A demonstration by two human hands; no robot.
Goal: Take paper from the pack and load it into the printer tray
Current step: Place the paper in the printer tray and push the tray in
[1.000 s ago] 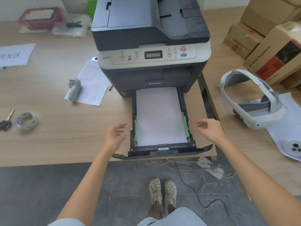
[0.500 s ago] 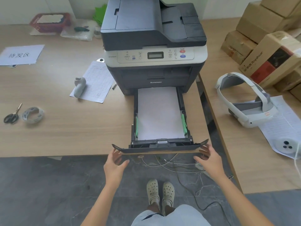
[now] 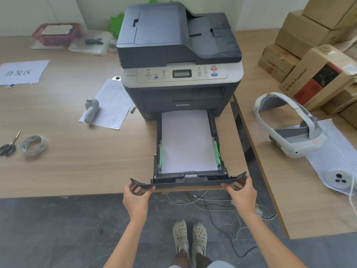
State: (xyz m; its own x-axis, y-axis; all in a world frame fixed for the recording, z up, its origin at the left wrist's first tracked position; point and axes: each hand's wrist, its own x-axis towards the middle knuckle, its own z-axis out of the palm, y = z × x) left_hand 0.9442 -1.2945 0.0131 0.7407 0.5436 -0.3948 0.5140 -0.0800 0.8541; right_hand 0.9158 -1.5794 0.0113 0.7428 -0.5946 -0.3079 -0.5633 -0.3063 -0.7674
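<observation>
— What's the biggest thing in front of you?

— The printer (image 3: 179, 60), standing on the desk (image 3: 67, 161). Everything else I place from it. Its tray (image 3: 188, 179) is pulled out toward me from the printer's base, past the desk edge, and the paper (image 3: 188, 140) lies flat in it, filling the space between the green guides.

— Which way does the tray run from your hands?

— Its long axis points straight away from me, into the printer's slot. The front lip crosses in front of me, farthest from the printer. My left hand (image 3: 136, 200) is on the lip's left end, my right hand (image 3: 242, 192) on its right end. Both sit about equally near, so neither leads. I judge the next move is a level push along that axis, toward the printer, with both ends going in together so the tray doesn't skew.

— And your grip?

— Each hand is closed on the lip, thumb on top and fingers curled beneath. How firmly I'm squeezing, I can't tell.

— What differs from a second ago?

— Then my hands hovered, fingers spread, beside the tray, nearer the printer. Half a second ago they were at the lip's corners. Now they clasp it. The tray and paper look unmoved.
</observation>
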